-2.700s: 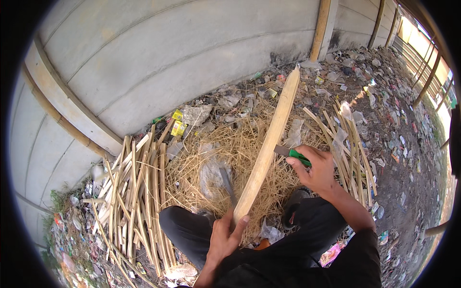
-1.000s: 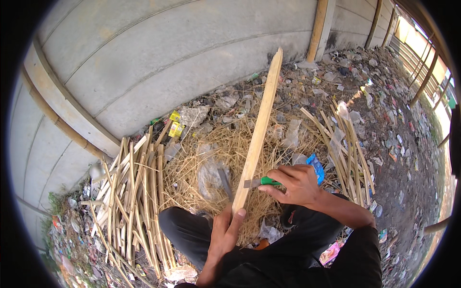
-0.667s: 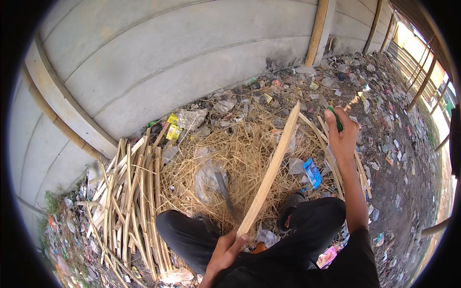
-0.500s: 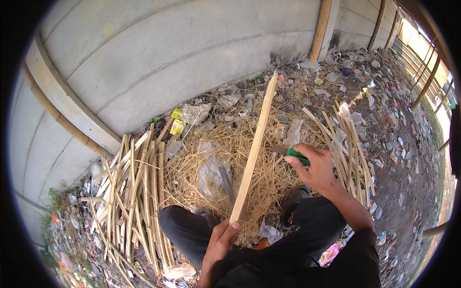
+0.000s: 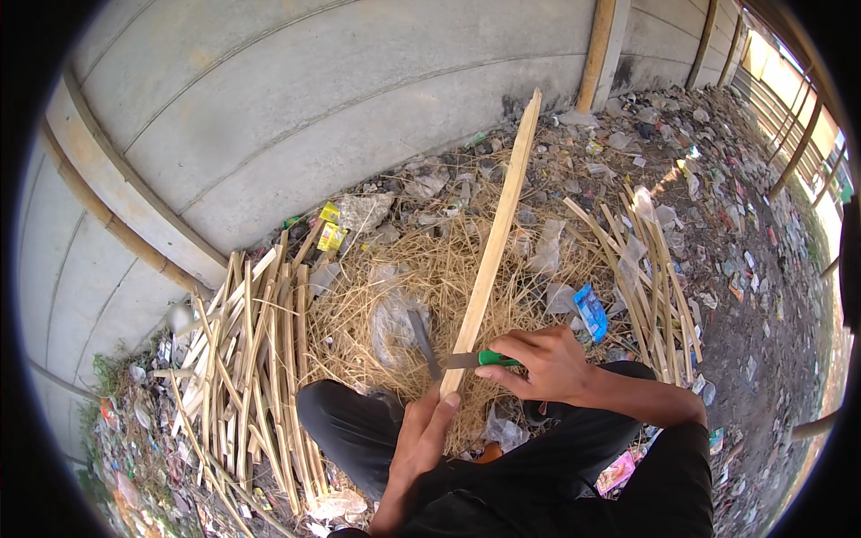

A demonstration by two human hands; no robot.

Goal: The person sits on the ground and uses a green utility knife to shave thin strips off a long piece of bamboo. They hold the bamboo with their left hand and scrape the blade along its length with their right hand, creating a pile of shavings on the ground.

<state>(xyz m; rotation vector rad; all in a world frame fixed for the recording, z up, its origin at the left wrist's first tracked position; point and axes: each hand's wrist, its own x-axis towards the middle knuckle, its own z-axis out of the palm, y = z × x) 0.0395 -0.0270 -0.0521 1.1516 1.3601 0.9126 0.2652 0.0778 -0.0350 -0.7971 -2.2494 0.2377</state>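
A long pale strip of split bamboo or wood (image 5: 500,224) slants up and away from me, its far end ragged. My left hand (image 5: 421,432) is closed round its near end, thumb on top. In my right hand (image 5: 543,366) is a green-handled knife (image 5: 493,358), whose short dark blade lies across the strip a little above my left thumb. Beyond the left hand, a second, greyish blade-like piece (image 5: 423,342) leans over a clear plastic bag; part of it is behind the strip.
Straw-like shavings (image 5: 377,305) cover the ground between my legs. Piles of strips lie to the left (image 5: 260,377) and right (image 5: 659,287). A blue wrapper (image 5: 591,312) lies near the right pile. A concrete wall (image 5: 359,99) rises ahead; litter spreads rightward.
My right hand has swung left and down, bringing the knife blade onto the strip. The strip's far end has shifted up and right. The blue wrapper has come into sight.
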